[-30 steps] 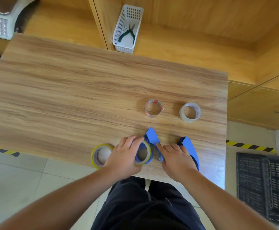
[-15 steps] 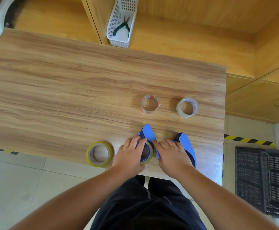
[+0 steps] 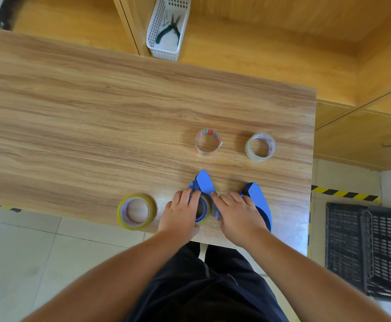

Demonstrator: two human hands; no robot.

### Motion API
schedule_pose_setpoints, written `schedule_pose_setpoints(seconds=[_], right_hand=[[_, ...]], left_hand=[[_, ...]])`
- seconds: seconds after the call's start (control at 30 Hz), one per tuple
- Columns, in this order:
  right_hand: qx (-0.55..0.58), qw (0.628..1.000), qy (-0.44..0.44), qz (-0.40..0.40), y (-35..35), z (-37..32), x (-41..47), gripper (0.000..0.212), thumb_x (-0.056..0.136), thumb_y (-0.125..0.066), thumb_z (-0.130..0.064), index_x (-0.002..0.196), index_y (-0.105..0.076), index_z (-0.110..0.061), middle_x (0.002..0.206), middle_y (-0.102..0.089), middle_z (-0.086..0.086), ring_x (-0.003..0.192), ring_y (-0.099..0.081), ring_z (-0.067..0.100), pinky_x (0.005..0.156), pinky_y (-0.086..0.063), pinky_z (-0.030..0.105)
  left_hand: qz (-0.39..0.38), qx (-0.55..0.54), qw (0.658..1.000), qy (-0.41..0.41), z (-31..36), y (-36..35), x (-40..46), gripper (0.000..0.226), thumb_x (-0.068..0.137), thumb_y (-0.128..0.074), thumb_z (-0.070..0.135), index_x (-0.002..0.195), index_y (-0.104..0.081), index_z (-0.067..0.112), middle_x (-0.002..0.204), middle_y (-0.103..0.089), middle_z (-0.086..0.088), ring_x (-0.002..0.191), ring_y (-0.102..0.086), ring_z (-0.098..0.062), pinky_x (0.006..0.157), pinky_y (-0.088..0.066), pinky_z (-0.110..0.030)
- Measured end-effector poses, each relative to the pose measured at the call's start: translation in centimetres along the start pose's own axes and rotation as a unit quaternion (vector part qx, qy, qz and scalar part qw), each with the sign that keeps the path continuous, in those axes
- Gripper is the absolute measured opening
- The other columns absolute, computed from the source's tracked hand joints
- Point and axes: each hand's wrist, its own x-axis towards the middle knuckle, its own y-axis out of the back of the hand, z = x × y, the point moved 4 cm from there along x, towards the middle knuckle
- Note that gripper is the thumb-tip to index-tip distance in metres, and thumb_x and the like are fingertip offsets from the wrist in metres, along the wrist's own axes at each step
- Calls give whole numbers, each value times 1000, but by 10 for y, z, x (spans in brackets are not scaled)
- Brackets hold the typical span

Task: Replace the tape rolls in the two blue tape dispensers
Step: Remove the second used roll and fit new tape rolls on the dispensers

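Two blue tape dispensers lie at the table's near edge. The left dispenser (image 3: 203, 182) holds a yellowish tape roll (image 3: 204, 209) on its blue hub. My left hand (image 3: 182, 214) grips that roll from the left, fingers on its rim. My right hand (image 3: 237, 216) presses on the left dispenser's body and covers part of the right dispenser (image 3: 259, 203). A full yellow tape roll (image 3: 136, 211) lies flat to the left. A thin roll with red print (image 3: 207, 142) and a clear roll (image 3: 260, 146) lie farther back.
The wooden table (image 3: 97, 117) ends just under my hands and at the right. A white basket (image 3: 167, 29) with green pliers stands on the shelf behind. A black crate (image 3: 371, 252) sits on the floor at right.
Both hands have closed in tighter on the left dispenser, and the roll sits deeper in it. The view has shifted slightly; the other rolls have not moved.
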Motion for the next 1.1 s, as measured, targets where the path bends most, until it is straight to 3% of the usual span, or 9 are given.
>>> schedule_pose_setpoints(seconds=[0.1,0.2,0.33,0.47,0.53,0.73,0.9,1.1], right_hand=[[-7,1000,3,-4,0,0,-1,76,93,-54,-21,158,-17,-23,151,-45,-2,141,-34,28,118,-27,50],[-23,1000,7,-8,1,-1,0,76,93,-54,-23,158,-14,-23,150,-44,-2,139,-35,28,117,-28,49],[-32,999,6,-16,3,-1,1,74,95,-50,-24,158,-12,-24,151,-41,-2,140,-31,26,117,-25,47],[-27,1000,6,-12,8,0,-1,72,94,-48,-22,157,-15,-26,154,-38,-5,143,-28,24,118,-24,45],[-18,1000,1,-9,13,1,-4,69,94,-47,-22,157,-17,-26,155,-36,-6,145,-25,22,119,-21,43],[16,1000,-13,1,23,8,-19,66,95,-45,-20,156,-22,-28,159,-32,-11,150,-18,17,121,-16,39],[26,999,-25,-4,24,21,-32,59,96,-44,-23,153,-27,-27,158,-34,-10,151,-18,18,121,-15,39],[16,998,-56,0,24,48,-50,60,94,-46,-26,152,-32,-27,152,-40,-8,146,-27,18,117,-24,37]], left_hand=[[5,-11,1000,-10,-4,2,-3,100,79,-74,50,157,-18,23,161,-24,-2,143,-31,-23,111,-42,-40],[41,-37,998,-1,-19,15,-11,95,75,-71,60,153,-29,25,158,-31,2,142,-36,-22,111,-42,-41],[77,-45,994,66,-63,33,-28,94,68,-70,69,148,-39,30,156,-38,2,143,-37,-25,112,-36,-48],[29,-40,990,130,-103,34,-44,102,68,-64,78,153,-27,35,161,-25,4,150,-23,-23,116,-30,-51],[11,-32,990,138,-112,33,-50,103,69,-65,75,154,-24,34,162,-23,3,150,-21,-24,114,-33,-52],[-14,4,988,154,-113,28,-54,102,73,-79,40,156,-20,32,161,-23,2,148,-24,-26,112,-39,-50],[-29,-13,984,173,-115,25,-52,103,71,-83,34,154,-23,30,158,-21,2,143,-26,-29,102,-49,-50],[-5,-25,983,181,-107,35,-56,101,65,-82,38,151,-30,31,155,-29,1,138,-32,-30,96,-51,-51]])
